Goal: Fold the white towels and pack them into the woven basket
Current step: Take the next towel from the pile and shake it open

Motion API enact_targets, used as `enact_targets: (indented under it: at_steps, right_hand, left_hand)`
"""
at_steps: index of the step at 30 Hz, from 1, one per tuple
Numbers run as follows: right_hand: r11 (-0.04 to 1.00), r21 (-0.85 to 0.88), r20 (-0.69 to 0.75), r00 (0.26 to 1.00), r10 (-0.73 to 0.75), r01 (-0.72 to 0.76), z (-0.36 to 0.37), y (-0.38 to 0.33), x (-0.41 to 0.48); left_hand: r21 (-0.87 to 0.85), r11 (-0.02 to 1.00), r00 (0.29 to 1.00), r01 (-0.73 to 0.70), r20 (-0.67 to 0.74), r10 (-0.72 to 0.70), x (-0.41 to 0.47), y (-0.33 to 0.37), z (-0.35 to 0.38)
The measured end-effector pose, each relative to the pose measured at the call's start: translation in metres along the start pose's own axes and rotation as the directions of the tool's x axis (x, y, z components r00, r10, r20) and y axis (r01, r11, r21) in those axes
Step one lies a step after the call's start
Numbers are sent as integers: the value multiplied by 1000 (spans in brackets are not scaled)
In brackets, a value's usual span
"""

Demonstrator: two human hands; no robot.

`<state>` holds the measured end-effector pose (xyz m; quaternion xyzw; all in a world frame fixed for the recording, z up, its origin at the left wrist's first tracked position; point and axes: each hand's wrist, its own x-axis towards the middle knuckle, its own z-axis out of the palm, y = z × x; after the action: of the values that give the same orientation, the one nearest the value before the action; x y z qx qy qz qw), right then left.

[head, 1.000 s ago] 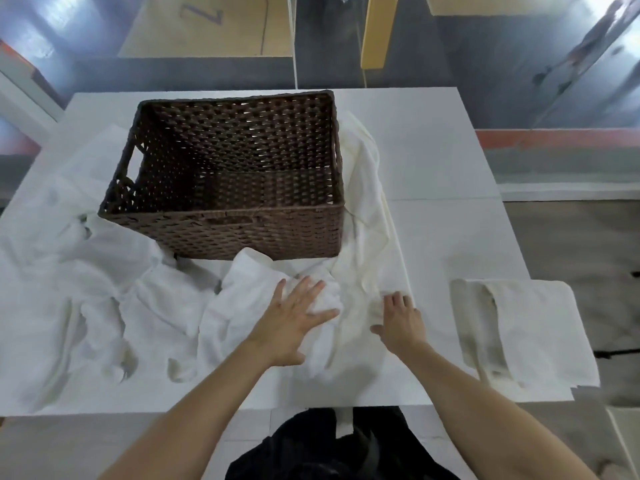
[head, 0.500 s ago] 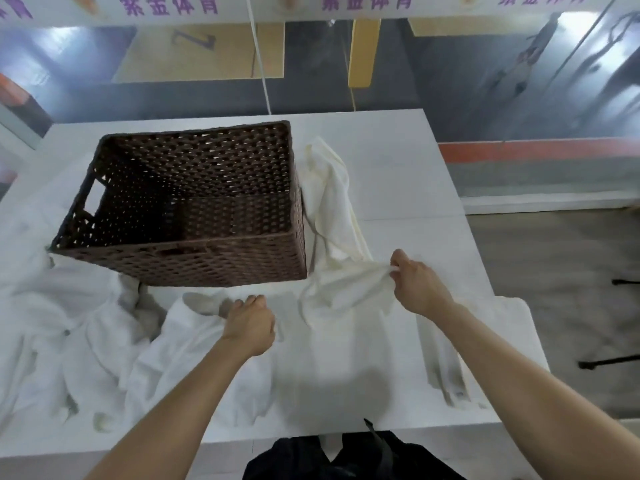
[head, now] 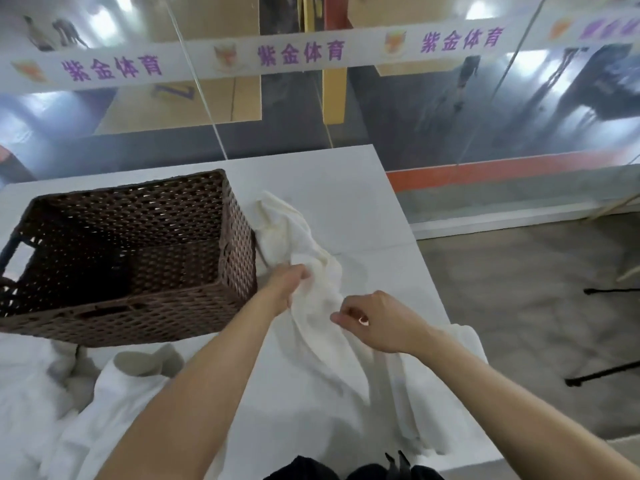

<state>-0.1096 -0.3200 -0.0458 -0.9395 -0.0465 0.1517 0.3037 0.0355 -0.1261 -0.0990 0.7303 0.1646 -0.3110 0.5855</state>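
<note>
Left hand fists the white towel, right hand pinches its edge, just beside the woven basket. I'd find two corners, then spread it flat on the surface.

Just one cam here: head-mounted, wide-angle, looking forward and down from the table's near edge. It's pretty close in. The far and right edges fit in frame, the left runs off, and there's a glass wall beyond.
</note>
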Motion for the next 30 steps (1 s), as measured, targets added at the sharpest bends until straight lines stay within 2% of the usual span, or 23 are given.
enact_targets:
  at_steps: [2,5,8,10,12,14,16,19,21,22,24,26,28,30]
  right_hand:
    - [1000,-26,-184,983,1,-6,-11,19,19]
    - [997,2,-374,925,-65,71,-38,17,57]
    - [979,-38,-260,944,-202,199,-64,-12,89]
    - [976,-18,-221,952,-214,215,-72,-25,102]
    - [975,22,-316,927,-201,219,-77,-28,109]
    - [969,-52,-422,874,-240,241,-87,-28,112]
    - [970,-121,-487,839,-244,212,-108,-26,113]
    - [992,-75,-574,808,-130,106,-159,-29,108]
    - [995,-14,-614,785,-83,94,-197,-39,101]
    - [995,-8,-632,770,-86,104,-215,-46,99]
    - [990,-54,-668,732,-135,133,-242,-65,93]
    - [980,-72,-702,689,-181,184,-260,-84,89]
    - [978,-46,-695,697,-177,203,-272,-100,83]
    - [985,-122,-654,736,-175,126,-279,-106,82]
  left_hand:
    - [183,973,990,-140,-3,143,-13,29,-7]
    - [432,850,950,-301,54,309,-37,77,-19]
    - [597,651,877,-470,229,423,-59,116,-29]
    - [618,616,867,-489,265,422,-69,137,-40]
    - [632,589,859,-504,295,419,-76,153,-54]
    - [680,515,844,-523,330,422,-81,167,-66]
    - [735,397,811,-549,355,465,-84,183,-71]
    - [840,139,692,-525,326,644,-76,215,-84]
    - [898,46,605,-438,256,754,-70,239,-95]
    - [922,29,572,-387,215,792,-69,252,-99]
    - [935,27,445,-354,143,884,-72,279,-105]
    - [885,141,331,-444,16,944,-77,306,-106]
    - [797,241,262,-554,-108,959,-87,330,-103]
    - [752,240,221,-614,-128,967,-99,347,-97]
